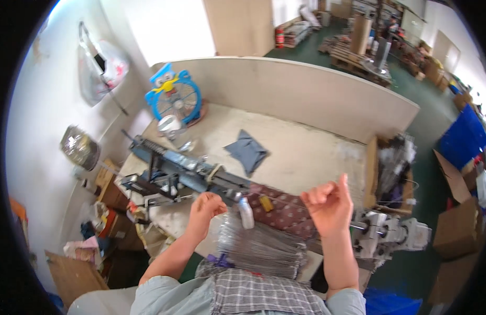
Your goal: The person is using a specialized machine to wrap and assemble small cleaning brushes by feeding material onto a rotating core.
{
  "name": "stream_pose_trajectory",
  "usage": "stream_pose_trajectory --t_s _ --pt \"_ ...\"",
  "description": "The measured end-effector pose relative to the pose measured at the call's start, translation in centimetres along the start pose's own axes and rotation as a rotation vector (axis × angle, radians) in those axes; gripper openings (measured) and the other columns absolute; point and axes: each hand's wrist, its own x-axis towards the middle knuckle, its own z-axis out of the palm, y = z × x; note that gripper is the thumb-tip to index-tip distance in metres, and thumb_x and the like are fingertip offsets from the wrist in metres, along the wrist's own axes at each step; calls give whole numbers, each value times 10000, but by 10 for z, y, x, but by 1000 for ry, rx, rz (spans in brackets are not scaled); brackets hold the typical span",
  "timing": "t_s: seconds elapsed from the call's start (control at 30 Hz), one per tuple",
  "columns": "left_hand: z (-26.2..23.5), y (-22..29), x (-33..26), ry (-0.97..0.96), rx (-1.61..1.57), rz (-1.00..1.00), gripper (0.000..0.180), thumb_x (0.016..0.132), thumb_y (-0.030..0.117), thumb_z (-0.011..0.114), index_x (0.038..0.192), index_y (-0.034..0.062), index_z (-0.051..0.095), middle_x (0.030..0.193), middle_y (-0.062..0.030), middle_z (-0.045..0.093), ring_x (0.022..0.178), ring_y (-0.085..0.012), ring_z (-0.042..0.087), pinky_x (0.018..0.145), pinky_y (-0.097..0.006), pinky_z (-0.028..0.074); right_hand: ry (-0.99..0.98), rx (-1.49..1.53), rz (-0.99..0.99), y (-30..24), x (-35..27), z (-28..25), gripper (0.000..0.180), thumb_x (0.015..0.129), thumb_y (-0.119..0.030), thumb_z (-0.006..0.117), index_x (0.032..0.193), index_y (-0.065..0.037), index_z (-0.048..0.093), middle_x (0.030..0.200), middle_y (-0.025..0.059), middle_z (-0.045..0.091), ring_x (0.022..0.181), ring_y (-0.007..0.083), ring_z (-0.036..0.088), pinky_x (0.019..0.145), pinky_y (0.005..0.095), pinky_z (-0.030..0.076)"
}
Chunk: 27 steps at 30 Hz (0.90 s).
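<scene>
My left hand [207,211] is raised over the near side of the workbench, fingers curled together, close to the front end of a long dark metal machine [185,167]. My right hand [329,206] hovers above a dark red dotted cloth [293,215]. Its fingers are bent inward and one digit points up; blur hides whether either hand pinches something thin. Between my forearms lies a bundle of thin grey strands [264,247], with a purple tie [219,260] near its left end. A white roll-shaped piece [246,212] and a yellow block [266,203] sit just beyond the bundle.
A dark grey folded cloth [247,151] lies mid-bench. A blue toy-shaped fan [175,100] stands at the back left. On the right are a carton of grey strands [392,173] and a white motor unit [395,231]. A low panel [290,86] borders the back.
</scene>
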Motion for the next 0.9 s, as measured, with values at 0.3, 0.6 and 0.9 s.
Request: stream_pose_trajectory --t_s 0.3,0.6,0.9 --pt "12 69 -43 -236 -554 218 451 945 447 319 814 53 495 686 -74 505 641 -210 530 855 -482 476 17 -79 58 39 -9 5 521 982 -375 344 645 -49 573 539 80 490 599 213 476 733 401 450" --pt "37 106 -74 -781 362 2303 140 810 175 588 719 82 534 648 -22 573 626 -160 582 981 -368 332 164 -105 57 63 -25 -5 435 969 -336 401 664 -59 543 530 52 441 583 192 433 701 367 428" --pt "71 86 -85 -439 531 2577 293 861 194 349 684 50 532 695 -48 632 714 -141 621 1047 -374 317 281 -96 69 69 -40 -30 422 958 -350 429 668 -73 558 526 39 448 584 183 441 686 362 433"
